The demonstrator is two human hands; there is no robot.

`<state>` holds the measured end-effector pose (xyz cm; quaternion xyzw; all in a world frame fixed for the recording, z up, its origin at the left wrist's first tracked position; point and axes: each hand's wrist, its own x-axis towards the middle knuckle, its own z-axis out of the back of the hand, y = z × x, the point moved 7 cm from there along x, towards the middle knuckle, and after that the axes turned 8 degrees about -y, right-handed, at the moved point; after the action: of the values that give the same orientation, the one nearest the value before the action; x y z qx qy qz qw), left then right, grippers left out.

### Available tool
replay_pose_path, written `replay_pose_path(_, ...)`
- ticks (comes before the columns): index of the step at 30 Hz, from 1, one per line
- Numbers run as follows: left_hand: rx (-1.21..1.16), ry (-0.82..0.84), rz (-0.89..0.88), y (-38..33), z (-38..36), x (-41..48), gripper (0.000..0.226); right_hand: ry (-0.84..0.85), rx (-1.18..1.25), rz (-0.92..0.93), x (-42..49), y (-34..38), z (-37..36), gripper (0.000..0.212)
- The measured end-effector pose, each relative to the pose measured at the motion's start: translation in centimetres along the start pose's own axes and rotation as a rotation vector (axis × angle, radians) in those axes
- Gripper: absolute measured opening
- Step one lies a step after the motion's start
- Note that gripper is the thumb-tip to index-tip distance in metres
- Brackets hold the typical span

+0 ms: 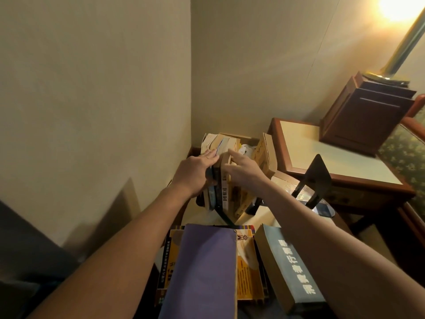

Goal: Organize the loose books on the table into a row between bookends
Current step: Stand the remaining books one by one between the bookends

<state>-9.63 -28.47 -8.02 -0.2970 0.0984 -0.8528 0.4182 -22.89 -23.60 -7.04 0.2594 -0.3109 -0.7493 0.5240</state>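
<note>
While both my arms reach forward, my left hand (pixel 195 173) and my right hand (pixel 243 171) meet over an upright row of books (pixel 224 192) standing on the table (pixel 200 215). Left hand lies against the row's left side, fingers stretched flat across the top page edges. Right hand sits on the row's right side, fingers spread and fairly straight, tips touching the book tops. The two hands are close together but not touching, and neither is wrapped around a book.

A dark metal bookend (pixel 224 215) shows at the near end of the row. A second black bookend (pixel 315 180) stands alone to the right of the row, well apart from it.

Nearer to me than the row lie the loose books: a purple book (pixel 202 272) on top of a yellow book (pixel 248 275), and just right of those a thick blue-spined book (pixel 292 265) with white characters.

Behind the row sits an open cardboard box (pixel 264 155). Far right of the row — on a wooden side table (pixel 299 143) — stands a brown lamp base (pixel 365 118).
</note>
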Motion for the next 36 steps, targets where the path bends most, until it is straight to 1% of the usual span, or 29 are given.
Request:
replay_pose_path(2,0.007,0.012,0.005,0.1,-0.2,-0.1,0.075,0.000,-0.035,0.042,0.0,-0.3,0.0,0.074)
replay_pose_path(4,0.007,0.006,0.009,0.0,-0.2,-0.2,0.078,-0.024,-0.115,0.110,-0.1,-0.5,-0.1,0.079)
replay_pose_path(6,0.011,-0.001,0.002,-0.3,-0.1,-0.2,0.075,-0.048,-0.178,0.174,-0.1,-0.9,-0.5,0.083)
replay_pose_path(9,0.003,-0.017,-0.003,-0.5,-0.1,-0.3,0.068,-0.063,-0.214,0.221,0.1,-1.1,-1.0,0.087)
replay_pose_path(13,-0.015,-0.060,0.002,-0.3,-0.1,-0.3,0.062,-0.110,-0.269,0.295,-0.2,-0.5,-1.0,0.082)
replay_pose_path(17,0.024,-0.088,-0.042,-0.6,-0.6,-0.5,0.062,-0.138,-0.280,0.272,-0.7,-0.1,-0.7,0.080)
replay_pose_path(18,0.053,-0.089,-0.063,-0.7,-0.7,-0.6,0.061,-0.134,-0.284,0.274,-1.0,0.3,-0.5,0.077)
replay_pose_path(20,0.138,-0.066,-0.103,-1.1,-1.0,-0.5,0.056,-0.124,-0.302,0.309,-1.7,1.2,0.2,0.065)
replay_pose_path(23,0.205,-0.032,-0.126,-1.5,-1.1,-0.3,0.053,-0.174,-0.323,0.401,-2.9,2.4,1.9,0.048)
replay_pose_path(24,0.213,-0.032,-0.140,-1.6,-1.0,-0.3,0.055,-0.214,-0.322,0.434,-3.2,2.7,2.6,0.046)
replay_pose_path(27,0.196,-0.031,-0.172,-1.9,-1.1,-0.8,0.061,-0.408,-0.301,0.538,-3.2,2.5,5.5,0.040)
replay_pose_path(28,0.195,-0.028,-0.159,-2.0,-1.1,-0.8,0.062,-0.481,-0.307,0.531,-3.0,2.1,6.7,0.036)
replay_pose_path(29,0.192,-0.024,-0.135,-1.9,-1.1,-0.8,0.063,-0.535,-0.324,0.480,-2.5,1.3,7.8,0.034)
replay_pose_path(30,0.191,-0.020,-0.105,-1.9,-1.1,-0.8,0.064,-0.551,-0.340,0.380,-1.7,0.2,8.6,0.040)
replay_pose_path(31,0.192,-0.020,-0.081,-1.9,-1.1,-0.8,0.065,-0.509,-0.356,0.242,-0.8,-1.4,9.0,0.054)
replay_pose_path(33,0.207,-0.015,-0.064,-2.0,-1.1,-0.7,0.065,-0.301,-0.343,-0.012,0.7,-4.9,8.0,0.084)
replay_pose_path(34,0.212,-0.006,-0.063,-2.1,-1.1,-0.7,0.065,-0.209,-0.335,-0.051,1.4,-6.6,6.9,0.091)
replay_pose_path(35,0.214,0.000,-0.061,-2.2,-1.1,-0.8,0.066,-0.160,-0.327,-0.042,1.8,-7.6,5.8,0.090)
replay_pose_path(36,0.216,0.006,-0.057,-2.2,-1.1,-0.8,0.066,-0.148,-0.308,-0.037,1.0,-7.4,5.2,0.090)
